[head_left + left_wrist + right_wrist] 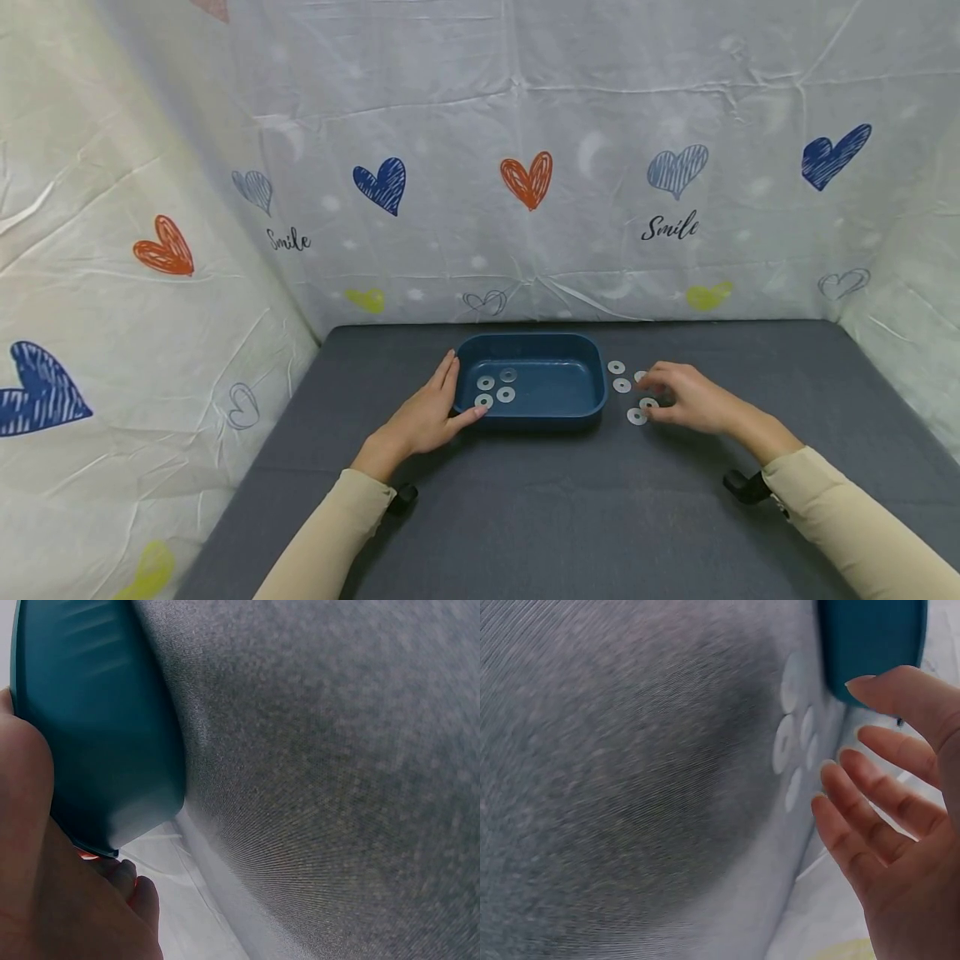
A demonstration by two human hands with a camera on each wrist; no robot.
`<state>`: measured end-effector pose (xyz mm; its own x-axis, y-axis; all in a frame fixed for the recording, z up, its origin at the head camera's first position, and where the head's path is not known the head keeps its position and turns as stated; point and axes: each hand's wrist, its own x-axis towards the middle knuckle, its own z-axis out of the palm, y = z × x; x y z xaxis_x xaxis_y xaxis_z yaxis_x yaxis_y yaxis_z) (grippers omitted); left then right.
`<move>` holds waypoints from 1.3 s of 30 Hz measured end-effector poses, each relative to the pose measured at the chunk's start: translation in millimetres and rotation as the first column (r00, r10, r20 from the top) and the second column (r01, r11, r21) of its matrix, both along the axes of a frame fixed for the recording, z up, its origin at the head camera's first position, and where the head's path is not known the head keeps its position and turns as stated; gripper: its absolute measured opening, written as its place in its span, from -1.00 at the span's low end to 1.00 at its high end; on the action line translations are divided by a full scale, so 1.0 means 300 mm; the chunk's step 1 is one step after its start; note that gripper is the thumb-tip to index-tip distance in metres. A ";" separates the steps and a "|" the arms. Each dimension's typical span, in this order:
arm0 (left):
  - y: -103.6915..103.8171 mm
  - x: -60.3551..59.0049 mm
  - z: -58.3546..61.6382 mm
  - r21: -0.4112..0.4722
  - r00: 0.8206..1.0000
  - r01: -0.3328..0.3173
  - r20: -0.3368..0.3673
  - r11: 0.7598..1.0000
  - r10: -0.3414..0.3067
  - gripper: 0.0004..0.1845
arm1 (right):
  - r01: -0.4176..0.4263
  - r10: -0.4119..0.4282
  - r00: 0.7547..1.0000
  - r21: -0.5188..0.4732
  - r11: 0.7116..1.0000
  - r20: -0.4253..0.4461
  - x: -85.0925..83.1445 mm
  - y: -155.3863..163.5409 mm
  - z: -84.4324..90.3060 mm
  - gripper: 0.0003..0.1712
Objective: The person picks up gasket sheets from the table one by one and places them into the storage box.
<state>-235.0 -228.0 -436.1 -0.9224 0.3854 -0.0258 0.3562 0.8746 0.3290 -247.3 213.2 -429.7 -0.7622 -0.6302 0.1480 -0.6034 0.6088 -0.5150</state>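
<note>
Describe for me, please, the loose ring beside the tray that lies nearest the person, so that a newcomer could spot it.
On the dark table, find the blue tray; just to its right, near the right hand, lie five pale rings. Yours is the front ring, lowest in the head view, with the other four all farther back.

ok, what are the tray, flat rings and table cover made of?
Tray: probably moulded plastic, satin; rounded corners, one-piece walls and soft highlights.
Flat rings: thin, pale grey, perhaps metal; too small here to rule out plastic.
Table cover: likely woven fabric, matte; a fine ribbed texture shows in both wrist views.
</note>
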 end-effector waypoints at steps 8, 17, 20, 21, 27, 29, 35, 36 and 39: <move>0.001 -0.002 0.003 0.004 1.000 -0.005 0.004 1.000 0.005 0.15 | 0.017 -0.016 1.000 0.005 1.000 -0.017 -0.017 0.019 -0.031 -0.67; 0.002 -0.002 0.003 -0.001 1.000 -0.007 0.004 1.000 0.007 0.16 | 0.040 -0.040 0.999 0.003 0.999 0.022 -0.032 0.024 -0.063 -0.67; 0.001 -0.003 0.001 -0.002 1.000 -0.006 0.001 1.000 0.006 0.16 | 0.046 -0.046 0.998 -0.006 0.999 0.034 -0.036 0.024 -0.074 -0.67; 0.001 -0.002 0.001 -0.001 1.000 -0.005 0.000 1.000 0.005 0.16 | 0.046 -0.046 0.998 -0.009 0.999 0.037 -0.037 0.023 -0.076 -0.68; 0.001 0.001 0.004 0.004 1.000 0.002 0.002 1.000 -0.002 0.15 | 0.051 -0.051 0.997 -0.013 0.999 0.062 -0.043 0.019 -0.077 -0.72; 0.000 0.002 0.005 0.002 1.000 0.001 0.005 1.000 -0.001 0.15 | 0.049 -0.048 0.997 -0.017 0.999 0.066 -0.042 0.015 -0.075 -0.74; 0.000 0.005 0.006 0.009 1.000 0.002 0.004 1.000 -0.002 0.14 | 0.082 -0.082 0.994 0.001 0.997 0.073 -0.038 0.008 -0.070 -0.83; 0.000 0.006 0.007 0.012 1.000 0.002 0.004 1.000 -0.002 0.14 | 0.090 -0.091 0.993 0.008 0.996 0.070 -0.036 0.007 -0.070 -0.83; 0.000 0.007 0.007 0.013 1.000 0.002 0.006 1.000 -0.002 0.14 | 0.111 -0.113 0.992 0.039 0.993 0.055 -0.034 0.003 -0.072 -0.83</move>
<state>-232.8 -228.0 -434.2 -0.9214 0.3878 -0.0260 0.3563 0.8694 0.3423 -257.4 214.1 -451.3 -0.8350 -0.5442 0.0809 -0.5003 0.6899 -0.5231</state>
